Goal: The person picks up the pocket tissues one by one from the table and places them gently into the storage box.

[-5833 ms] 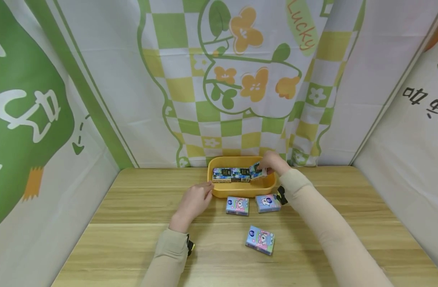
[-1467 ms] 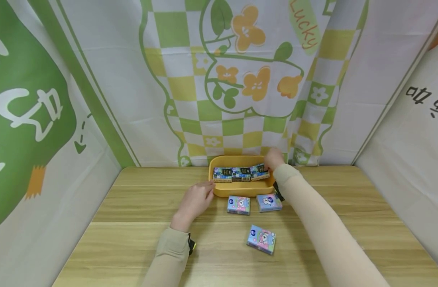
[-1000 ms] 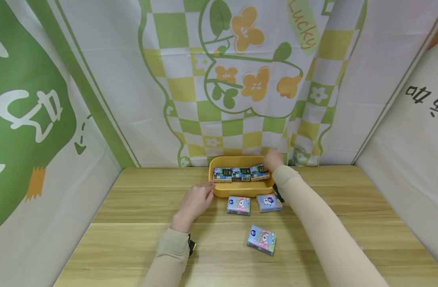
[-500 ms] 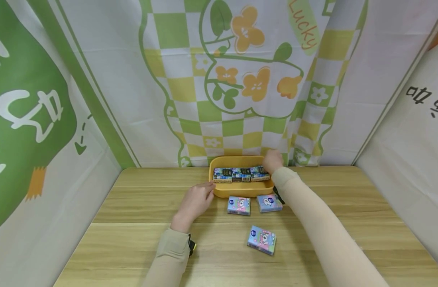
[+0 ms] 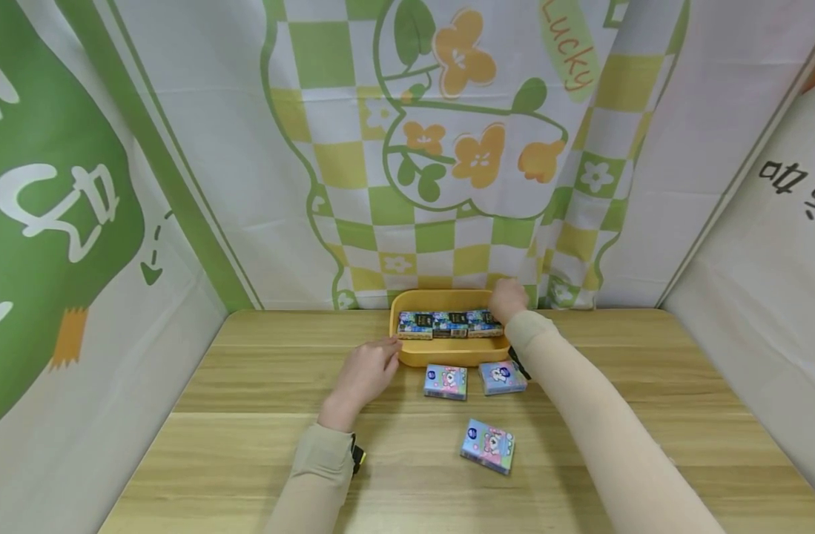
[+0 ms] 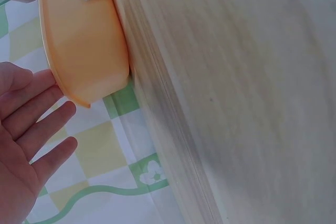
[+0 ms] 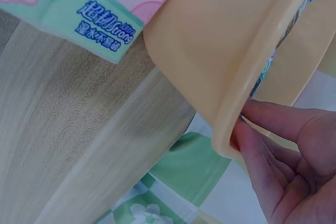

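Note:
A yellow basket (image 5: 447, 358) stands at the back of the table. Inside it, three dark blue printed tissue packs lie in a row: left (image 5: 415, 325), middle (image 5: 450, 324) and right (image 5: 482, 323). My right hand (image 5: 509, 298) reaches over the basket's right end, thumb and fingertips at the right pack's outer end. In the right wrist view the right hand (image 7: 299, 156) has its thumb against that pack's edge; the other fingertips are partly hidden by the rim. My left hand (image 5: 363, 376) touches the basket's left end, fingers extended, as the left hand (image 6: 31, 124) shows close up.
Three pale blue and pink tissue packs lie on the wooden table (image 5: 280, 415): one in front of the basket (image 5: 446, 382), another pack near the right wrist (image 5: 503, 377), and a third pack (image 5: 489, 446) closer to me. A patterned curtain (image 5: 434, 245) hangs right behind the basket.
The right tissue pack, held tilted in the basket at first, has come down and turned straight in line with the other two. My right hand shifted slightly; the left stayed on the basket.

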{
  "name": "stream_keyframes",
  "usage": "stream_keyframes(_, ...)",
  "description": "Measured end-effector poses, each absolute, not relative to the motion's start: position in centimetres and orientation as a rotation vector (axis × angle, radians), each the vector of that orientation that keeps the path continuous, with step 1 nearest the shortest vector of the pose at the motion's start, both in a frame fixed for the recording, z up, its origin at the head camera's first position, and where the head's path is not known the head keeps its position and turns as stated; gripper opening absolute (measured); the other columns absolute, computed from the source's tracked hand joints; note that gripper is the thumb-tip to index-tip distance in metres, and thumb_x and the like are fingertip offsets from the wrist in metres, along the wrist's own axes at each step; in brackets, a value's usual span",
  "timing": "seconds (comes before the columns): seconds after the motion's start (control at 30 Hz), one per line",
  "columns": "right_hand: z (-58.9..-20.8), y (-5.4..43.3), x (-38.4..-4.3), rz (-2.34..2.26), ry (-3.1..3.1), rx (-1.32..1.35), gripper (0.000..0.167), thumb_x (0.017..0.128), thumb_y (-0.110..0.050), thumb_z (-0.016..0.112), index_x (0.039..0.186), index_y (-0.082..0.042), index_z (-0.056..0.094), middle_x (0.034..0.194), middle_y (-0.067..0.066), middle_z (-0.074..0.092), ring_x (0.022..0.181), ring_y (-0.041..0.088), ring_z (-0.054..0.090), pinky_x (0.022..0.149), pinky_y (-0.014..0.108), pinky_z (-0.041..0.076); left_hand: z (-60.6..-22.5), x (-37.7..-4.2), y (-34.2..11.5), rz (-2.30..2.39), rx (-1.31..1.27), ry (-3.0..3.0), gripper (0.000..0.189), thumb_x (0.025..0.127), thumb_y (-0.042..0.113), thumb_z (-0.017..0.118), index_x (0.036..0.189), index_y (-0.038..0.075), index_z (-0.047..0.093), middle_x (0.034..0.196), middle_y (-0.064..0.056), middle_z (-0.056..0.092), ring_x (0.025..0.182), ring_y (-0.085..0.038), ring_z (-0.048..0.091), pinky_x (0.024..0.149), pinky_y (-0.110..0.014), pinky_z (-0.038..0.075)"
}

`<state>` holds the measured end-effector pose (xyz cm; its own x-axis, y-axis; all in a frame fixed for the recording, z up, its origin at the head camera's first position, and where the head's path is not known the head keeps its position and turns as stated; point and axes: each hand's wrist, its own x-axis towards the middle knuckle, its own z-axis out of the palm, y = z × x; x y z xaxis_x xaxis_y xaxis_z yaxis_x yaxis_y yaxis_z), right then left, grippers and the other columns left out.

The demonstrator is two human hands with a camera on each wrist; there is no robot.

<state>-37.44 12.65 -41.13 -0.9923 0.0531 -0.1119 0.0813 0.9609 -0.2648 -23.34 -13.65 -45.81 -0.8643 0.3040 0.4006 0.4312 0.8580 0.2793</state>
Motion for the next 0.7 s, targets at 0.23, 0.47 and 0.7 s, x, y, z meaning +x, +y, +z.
stream_keyframes(0.23, -41.42, 12.69, -37.88, -0.407, 3.015, 0.113, 0.02, 0.092, -0.007, 0.05, 0.099, 0.003, 0.066, 0.102, 0.024, 0.066, 0.074, 0.03, 0.065, 0.049, 0.034, 0.054, -45.78, -23.44, -13.62, -0.507, -0.553, -2.691, 0.027, 0.092, 0.011, 0.056, 0.114, 0.004, 0.068, 0.123, -0.01, 0.065, 0.111, -0.027, 0.063, 0.096, -0.041, 0.052)
stream_keyframes(0.47, -40.85, 12.73, -37.16, -0.381, 2.986, 0.08, 0.015, 0.084, -0.006, 0.064, 0.096, 0.001, 0.069, 0.103, 0.023, 0.067, 0.074, 0.028, 0.064, 0.05, 0.032, 0.054, -45.86, -23.51, -13.62, -0.509, -0.558, -2.688, 0.027, 0.091, 0.011, 0.056, 0.114, 0.003, 0.068, 0.123, -0.011, 0.065, 0.111, -0.028, 0.063, 0.096, -0.041, 0.052)
stream_keyframes(0.7, -40.71, 12.63, -37.24, -0.376, 2.94, 0.09, 0.011, 0.078, -0.005, 0.069, 0.089, -0.002, 0.07, 0.092, 0.019, 0.067, 0.06, 0.023, 0.055, 0.044, 0.028, 0.047, -45.87, -23.52, -13.59, -0.509, -0.56, -2.686, 0.026, 0.092, 0.011, 0.056, 0.114, 0.003, 0.068, 0.122, -0.011, 0.065, 0.111, -0.028, 0.063, 0.096, -0.042, 0.052)
